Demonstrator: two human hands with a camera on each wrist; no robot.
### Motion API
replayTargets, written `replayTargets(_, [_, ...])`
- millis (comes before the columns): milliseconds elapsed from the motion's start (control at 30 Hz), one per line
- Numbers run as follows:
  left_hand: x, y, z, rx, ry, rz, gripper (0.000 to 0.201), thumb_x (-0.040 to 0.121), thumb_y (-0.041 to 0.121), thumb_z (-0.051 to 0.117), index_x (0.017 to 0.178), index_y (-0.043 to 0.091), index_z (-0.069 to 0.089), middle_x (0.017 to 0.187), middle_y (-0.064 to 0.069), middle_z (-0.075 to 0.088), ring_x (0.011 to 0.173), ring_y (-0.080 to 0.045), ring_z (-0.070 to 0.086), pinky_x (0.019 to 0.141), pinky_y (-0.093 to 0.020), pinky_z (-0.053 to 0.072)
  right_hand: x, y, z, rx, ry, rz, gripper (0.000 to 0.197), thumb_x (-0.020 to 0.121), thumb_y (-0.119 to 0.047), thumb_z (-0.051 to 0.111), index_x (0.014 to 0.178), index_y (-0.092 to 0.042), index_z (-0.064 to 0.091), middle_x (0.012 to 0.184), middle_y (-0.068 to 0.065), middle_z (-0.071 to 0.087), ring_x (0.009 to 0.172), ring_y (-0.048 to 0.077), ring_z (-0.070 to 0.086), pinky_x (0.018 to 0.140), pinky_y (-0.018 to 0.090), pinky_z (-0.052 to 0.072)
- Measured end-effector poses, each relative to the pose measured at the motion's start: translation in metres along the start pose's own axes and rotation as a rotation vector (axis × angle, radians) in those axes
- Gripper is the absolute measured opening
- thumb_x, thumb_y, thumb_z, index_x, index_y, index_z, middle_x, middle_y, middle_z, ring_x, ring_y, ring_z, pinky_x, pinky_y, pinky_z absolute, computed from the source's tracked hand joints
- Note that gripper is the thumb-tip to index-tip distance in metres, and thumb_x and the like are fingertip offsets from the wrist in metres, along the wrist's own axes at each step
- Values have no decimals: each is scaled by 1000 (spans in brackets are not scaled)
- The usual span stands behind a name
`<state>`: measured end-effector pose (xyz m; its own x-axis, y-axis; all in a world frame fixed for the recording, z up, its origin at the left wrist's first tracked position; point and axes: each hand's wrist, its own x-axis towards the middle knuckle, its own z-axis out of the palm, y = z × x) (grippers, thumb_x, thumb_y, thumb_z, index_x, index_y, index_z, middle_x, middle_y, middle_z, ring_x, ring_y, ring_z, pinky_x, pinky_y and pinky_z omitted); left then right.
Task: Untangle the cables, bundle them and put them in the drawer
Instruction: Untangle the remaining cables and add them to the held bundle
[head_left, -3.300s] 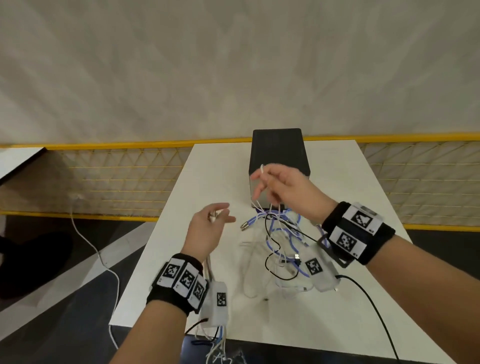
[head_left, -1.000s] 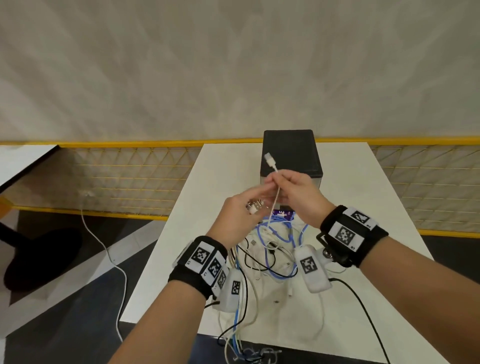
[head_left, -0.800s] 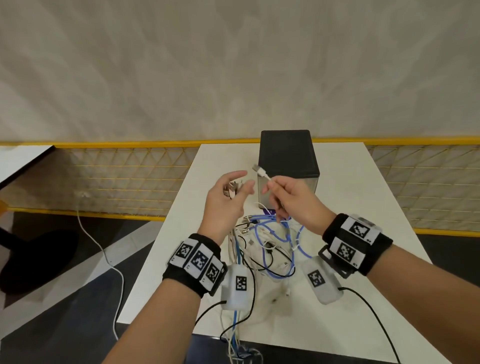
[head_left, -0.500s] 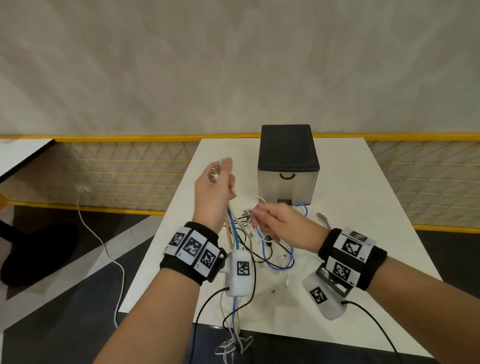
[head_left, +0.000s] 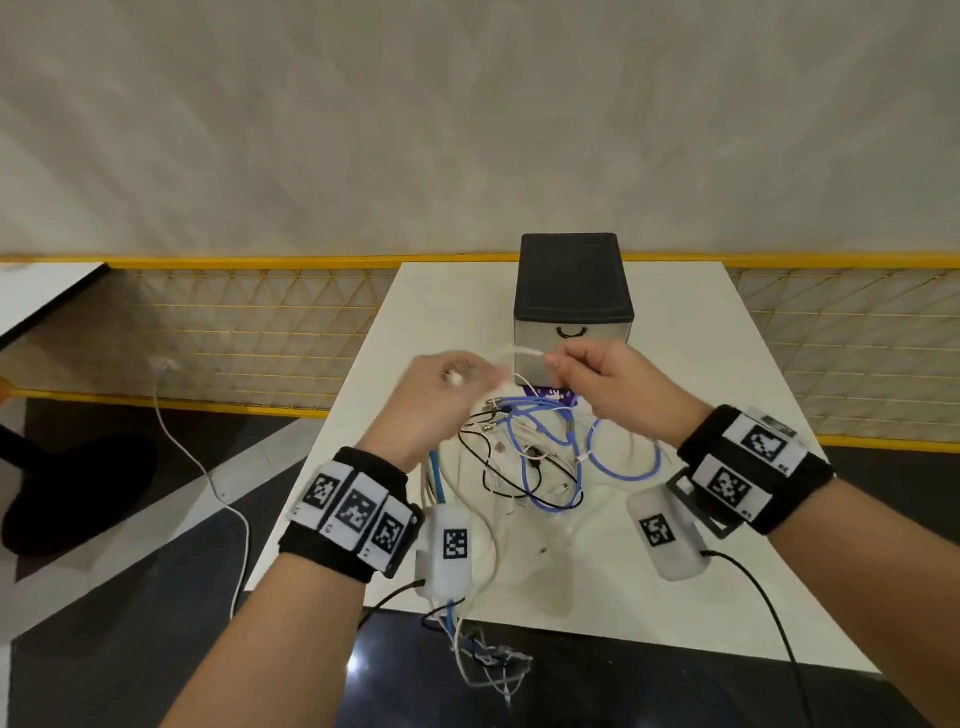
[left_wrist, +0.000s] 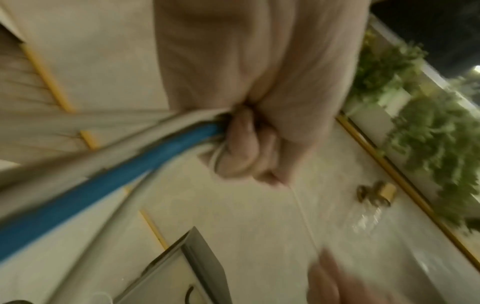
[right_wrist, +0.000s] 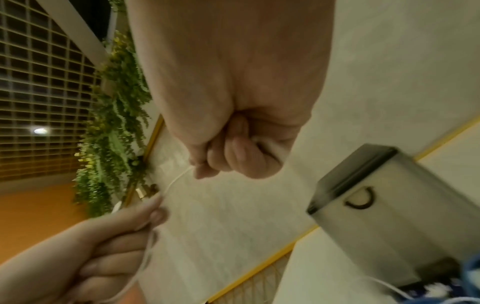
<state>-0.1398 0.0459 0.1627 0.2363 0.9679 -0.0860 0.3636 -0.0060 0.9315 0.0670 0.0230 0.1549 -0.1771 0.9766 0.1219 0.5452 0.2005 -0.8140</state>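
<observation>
Stretching a thin white cable (head_left: 524, 352) between my hands above the tabletop (head_left: 691, 566): right hand (head_left: 608, 384) pinches its plug end, left hand (head_left: 441, 400) grips gathered cables (left_wrist: 130, 160). Untangling continues; next, free it from the tangle (head_left: 540, 457) before the closed drawer (head_left: 571, 343).

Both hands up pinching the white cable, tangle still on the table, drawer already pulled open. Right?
Not quite: the drawer is closed, its front flush under the black top in the head view. The rest holds: left hand and right hand pinch the white cable above the tangle.
</observation>
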Motion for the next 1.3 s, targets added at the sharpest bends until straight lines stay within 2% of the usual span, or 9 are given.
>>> replayTargets(133, [7, -19, -36, -174, 437, -84, 20, 90, 35, 70, 97, 16, 67, 67, 2, 50, 50, -11, 40, 45, -19, 35, -21, 22, -9, 17, -2, 123, 36, 101, -28, 40, 80, -6, 58, 53, -11, 36, 43, 3, 31, 46, 23, 33])
replayTargets(300, [-10, -12, 0, 128, 22, 241, 44, 90, 39, 69, 132, 45, 55, 122, 18, 61, 95, 3, 55, 81, -10, 42, -25, 1, 17, -86, -42, 15, 33, 100, -29, 41, 78, -13, 60, 59, -7, 44, 49, 5, 36, 52, 18, 33])
replayTargets(400, [-16, -5, 19, 229, -101, 254, 19, 93, 47, 62, 97, 30, 71, 76, 24, 66, 60, 1, 55, 58, -15, 42, -23, -17, 19, 17, -24, -45, 29, 101, -18, 40, 86, -5, 62, 57, -13, 46, 51, 5, 38, 51, 13, 32])
replayTargets(633, [-13, -13, -51, 24, 656, 104, 21, 95, 43, 61, 96, 23, 66, 79, 6, 58, 70, -11, 53, 78, -39, 54, -59, 31, 8, 140, -45, 180, 30, 102, -15, 36, 83, -9, 58, 60, -4, 33, 51, 8, 29, 51, 29, 31])
replayTargets(767, [-31, 1, -22, 165, 265, 309, 46, 94, 30, 66, 136, 37, 49, 84, 24, 54, 63, 14, 52, 64, -1, 41, -59, 21, 22, -10, -58, 102, 28, 101, -14, 37, 84, -14, 59, 57, -14, 40, 49, 4, 35, 51, 23, 33])
replayTargets(867, [-38, -2, 18, 343, -52, 316, 21, 92, 39, 67, 112, 38, 66, 80, 15, 63, 72, -1, 55, 62, -5, 40, -46, -15, 26, 20, -5, -25, 27, 101, -16, 39, 79, -15, 54, 61, -8, 39, 51, 4, 36, 51, 18, 33])
replayTargets(967, [-34, -6, 19, 305, 46, 333, 23, 92, 43, 63, 74, 30, 59, 64, 11, 53, 58, -2, 48, 55, -11, 36, -41, -21, 20, 98, 13, -50, 25, 102, -20, 40, 88, -12, 59, 64, -2, 41, 55, 4, 37, 55, 23, 38])
replayTargets(1133, [-24, -7, -26, 130, 528, 247, 33, 97, 41, 59, 93, 9, 67, 64, 7, 50, 46, -3, 40, 46, -13, 31, -58, 25, 24, -18, -46, 49, 30, 103, -22, 34, 84, -21, 58, 63, -11, 46, 55, 3, 40, 59, 22, 37])
replayTargets(1300, [-37, -5, -1, 252, 219, 420, 58, 94, 35, 65, 145, 45, 40, 74, 14, 53, 52, -1, 43, 60, -8, 41, -46, 5, 30, -80, -9, -15, 30, 103, -23, 35, 83, -23, 57, 67, 1, 52, 60, 12, 44, 60, 24, 36])
